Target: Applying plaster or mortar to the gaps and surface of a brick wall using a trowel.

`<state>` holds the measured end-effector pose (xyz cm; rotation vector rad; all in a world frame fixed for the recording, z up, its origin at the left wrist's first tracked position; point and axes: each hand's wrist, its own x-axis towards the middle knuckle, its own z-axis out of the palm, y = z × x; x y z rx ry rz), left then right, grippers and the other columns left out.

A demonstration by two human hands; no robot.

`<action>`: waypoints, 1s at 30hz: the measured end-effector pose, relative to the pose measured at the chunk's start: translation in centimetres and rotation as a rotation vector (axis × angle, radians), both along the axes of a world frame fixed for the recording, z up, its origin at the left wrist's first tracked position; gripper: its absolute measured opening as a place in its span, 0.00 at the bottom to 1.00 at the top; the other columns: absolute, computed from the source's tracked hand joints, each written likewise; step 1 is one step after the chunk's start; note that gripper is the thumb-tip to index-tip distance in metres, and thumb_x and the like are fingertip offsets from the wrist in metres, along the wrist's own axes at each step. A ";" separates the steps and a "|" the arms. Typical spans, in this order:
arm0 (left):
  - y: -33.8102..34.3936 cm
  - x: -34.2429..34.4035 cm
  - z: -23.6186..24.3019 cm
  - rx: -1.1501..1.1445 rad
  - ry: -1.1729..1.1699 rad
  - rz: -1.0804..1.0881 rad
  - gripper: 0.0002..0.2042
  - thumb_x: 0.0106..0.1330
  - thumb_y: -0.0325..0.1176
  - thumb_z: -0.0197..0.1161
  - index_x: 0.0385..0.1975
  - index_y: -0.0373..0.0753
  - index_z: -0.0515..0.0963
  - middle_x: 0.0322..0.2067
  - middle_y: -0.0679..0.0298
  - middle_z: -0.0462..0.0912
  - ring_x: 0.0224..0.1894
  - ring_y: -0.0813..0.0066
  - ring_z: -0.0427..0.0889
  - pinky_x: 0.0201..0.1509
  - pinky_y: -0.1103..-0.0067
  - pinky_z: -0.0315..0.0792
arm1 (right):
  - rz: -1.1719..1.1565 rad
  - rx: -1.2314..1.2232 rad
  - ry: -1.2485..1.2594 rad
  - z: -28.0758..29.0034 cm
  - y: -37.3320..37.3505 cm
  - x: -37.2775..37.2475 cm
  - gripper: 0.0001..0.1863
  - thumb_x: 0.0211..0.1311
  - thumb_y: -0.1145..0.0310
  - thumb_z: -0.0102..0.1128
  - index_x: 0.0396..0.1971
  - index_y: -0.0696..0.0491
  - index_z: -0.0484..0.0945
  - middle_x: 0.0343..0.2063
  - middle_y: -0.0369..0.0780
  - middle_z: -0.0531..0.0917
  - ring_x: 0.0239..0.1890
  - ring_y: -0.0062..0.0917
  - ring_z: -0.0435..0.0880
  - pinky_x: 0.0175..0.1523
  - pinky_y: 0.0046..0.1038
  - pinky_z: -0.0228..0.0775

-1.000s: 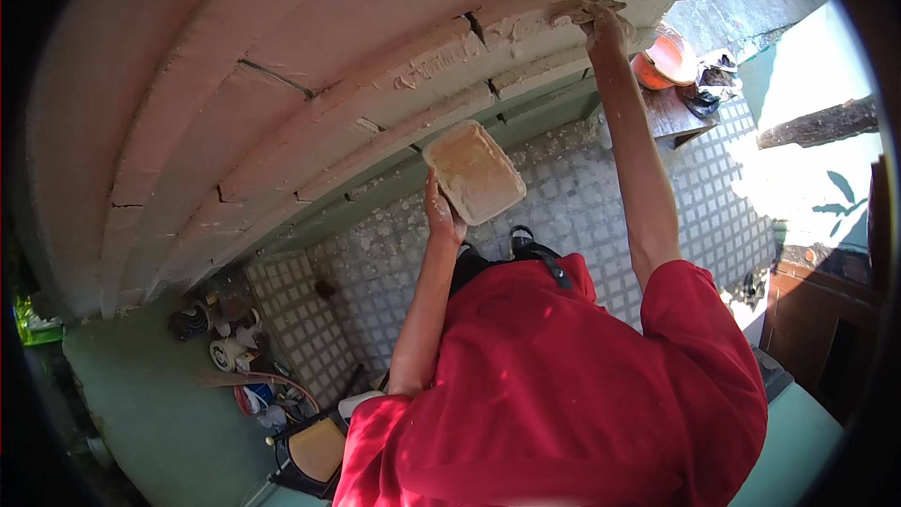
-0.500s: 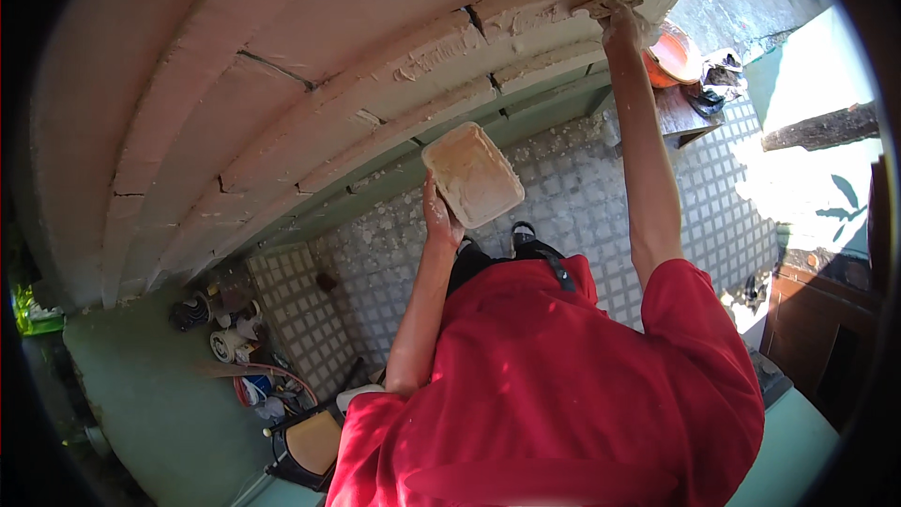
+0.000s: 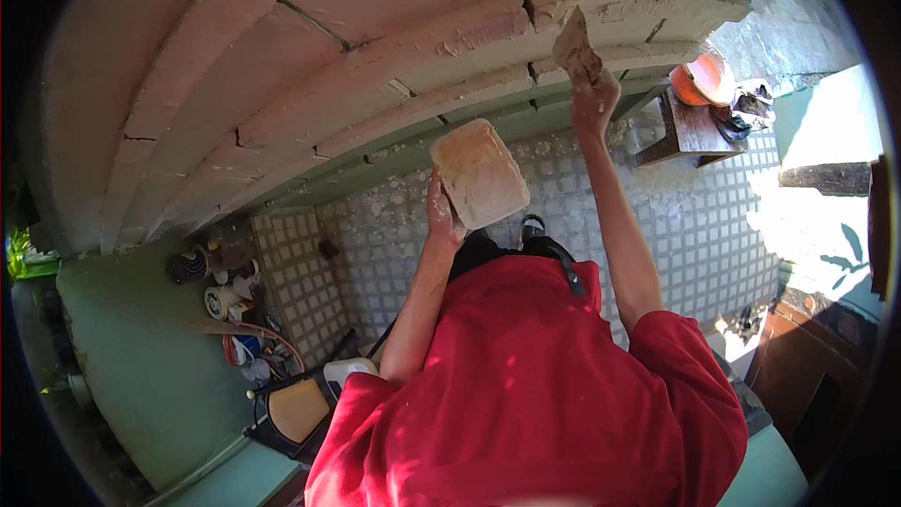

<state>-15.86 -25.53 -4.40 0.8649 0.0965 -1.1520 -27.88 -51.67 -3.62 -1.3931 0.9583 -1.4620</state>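
Observation:
My left hand is closed on the left edge of a shallow rectangular plastic tub, smeared inside with pale, pinkish-white plaster. In front of the wall, my right hand grips a putty knife coated in the same plaster; its handle is hidden in my fingers. The blade points up, close to the wall's moulded ledge; I cannot tell whether it touches. Fresh, rough plaster shows along that ledge, with dark cracks running across the joints.
An orange basin and dark bags rest on a low wooden table at the right. Tiled floor lies below. A chair and assorted clutter stand at lower left, a brown cabinet at right.
My right hand has come down and left from the ledge's far right end, bringing the putty knife with it. The tub stays nearly where it was. The view has shifted slightly.

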 end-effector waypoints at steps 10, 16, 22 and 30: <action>8.7 3.7 -0.5 0.019 -0.029 0.253 0.24 0.73 0.49 0.45 0.63 0.43 0.65 0.60 0.62 0.71 0.60 0.60 0.73 0.64 0.62 0.69 | -0.283 -0.176 0.294 1.2 5.7 12.7 0.11 0.61 0.71 0.56 0.41 0.58 0.82 0.18 0.53 0.73 0.18 0.43 0.73 0.28 0.36 0.64; 10.0 6.1 0.4 0.005 -0.057 0.225 0.24 0.73 0.48 0.45 0.64 0.44 0.65 0.60 0.62 0.71 0.60 0.60 0.73 0.64 0.62 0.69 | -0.069 -0.358 0.064 0.5 9.7 14.9 0.16 0.57 0.77 0.52 0.46 0.57 0.81 0.22 0.53 0.76 0.20 0.46 0.74 0.29 0.35 0.68; 9.7 7.8 1.1 -0.017 -0.057 0.208 0.24 0.73 0.48 0.46 0.64 0.44 0.64 0.61 0.63 0.70 0.61 0.61 0.72 0.63 0.62 0.70 | -0.165 -0.377 0.140 1.4 8.2 10.9 0.20 0.58 0.77 0.52 0.51 0.54 0.79 0.24 0.53 0.78 0.19 0.42 0.73 0.29 0.32 0.69; 11.2 8.4 0.5 -0.002 -0.057 0.202 0.23 0.73 0.47 0.46 0.64 0.43 0.64 0.61 0.63 0.70 0.61 0.61 0.72 0.64 0.62 0.70 | -0.279 -0.332 0.227 1.4 8.2 14.5 0.19 0.62 0.75 0.51 0.52 0.52 0.80 0.33 0.52 0.82 0.28 0.42 0.82 0.35 0.33 0.72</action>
